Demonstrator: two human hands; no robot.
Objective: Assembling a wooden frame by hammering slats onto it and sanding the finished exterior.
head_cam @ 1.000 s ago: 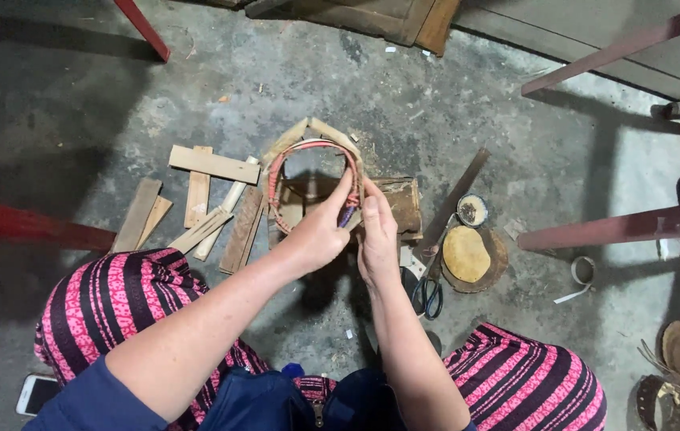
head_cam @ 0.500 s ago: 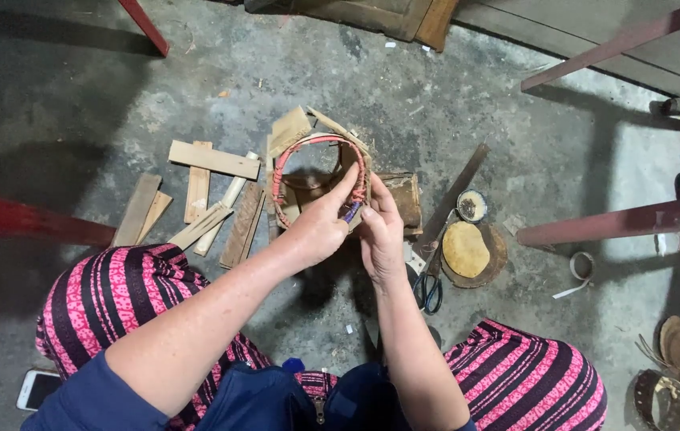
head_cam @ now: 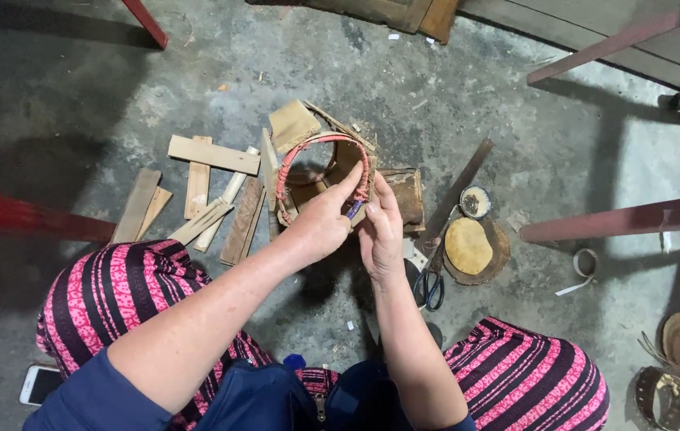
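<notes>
Honestly, the red-wrapped hoop [head_cam: 322, 172] is best kept pinched steady by the left hand [head_cam: 320, 226] while the purple strip [head_cam: 353, 210], gripped in the right hand [head_cam: 381, 231], gets pulled snug.

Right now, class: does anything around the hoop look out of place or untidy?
Wooden slats lie scattered and crossed on the floor left of the hoop, and a phone lies on the floor by the person's knee.
</notes>
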